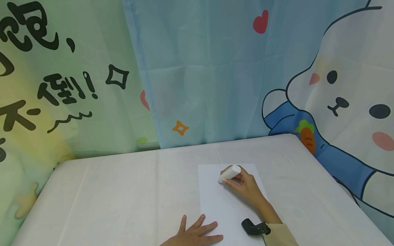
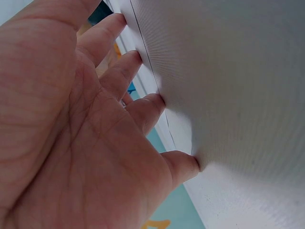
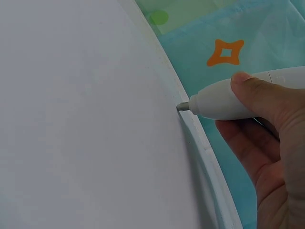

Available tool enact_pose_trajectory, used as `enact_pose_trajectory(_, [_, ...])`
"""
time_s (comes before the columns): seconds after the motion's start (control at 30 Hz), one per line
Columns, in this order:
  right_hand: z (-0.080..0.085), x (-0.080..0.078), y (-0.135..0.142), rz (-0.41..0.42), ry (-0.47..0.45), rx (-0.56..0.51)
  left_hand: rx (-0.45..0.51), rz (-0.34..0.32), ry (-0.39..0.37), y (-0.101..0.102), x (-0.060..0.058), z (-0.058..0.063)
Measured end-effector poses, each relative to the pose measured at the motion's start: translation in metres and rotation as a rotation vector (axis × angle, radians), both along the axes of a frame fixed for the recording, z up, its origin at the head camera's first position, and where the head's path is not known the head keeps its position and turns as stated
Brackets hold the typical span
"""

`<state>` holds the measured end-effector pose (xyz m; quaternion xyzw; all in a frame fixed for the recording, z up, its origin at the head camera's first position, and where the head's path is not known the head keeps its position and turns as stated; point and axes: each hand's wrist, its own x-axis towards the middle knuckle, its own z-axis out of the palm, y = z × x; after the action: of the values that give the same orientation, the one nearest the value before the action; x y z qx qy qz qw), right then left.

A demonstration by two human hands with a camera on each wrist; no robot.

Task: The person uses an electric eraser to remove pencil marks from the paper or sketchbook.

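A plain white sheet of paper (image 1: 215,200) lies on the white table. In the head view my right hand (image 1: 247,188) grips a thick white pen-shaped tool (image 1: 229,173) over the upper part of the sheet. The right wrist view shows the thumb and fingers of that hand (image 3: 271,124) around the tool's tapered body (image 3: 217,101). Its narrow grey tip (image 3: 183,106) points at the paper and appears to touch it. My left hand (image 1: 197,234) has its fingers spread, with fingertips on the sheet's lower left. Seen from the left wrist, the hand (image 2: 95,129) holds nothing.
A white-covered table (image 1: 123,191) extends on both sides of the sheet. Behind it hangs a printed cloth (image 1: 200,78) with a cartoon animal, hearts and lettering. A black wrist device (image 1: 255,228) sits by the right sleeve (image 1: 278,235).
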<state>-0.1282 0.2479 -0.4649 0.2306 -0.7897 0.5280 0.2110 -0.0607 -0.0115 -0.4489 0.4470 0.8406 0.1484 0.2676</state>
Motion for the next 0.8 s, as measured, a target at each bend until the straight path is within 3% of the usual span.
enact_pose_trajectory(0.53, [-0.0024,-0.0010,0.0010,0.008,-0.032,-0.024,0.010,-0.001,0.022,-0.0006,0.0012,-0.0007])
enact_pose_trajectory(0.8, [-0.0042,-0.0017,0.0013,-0.004,-0.034,-0.027,0.052,0.016,-0.023,-0.0028,0.0010,-0.0029])
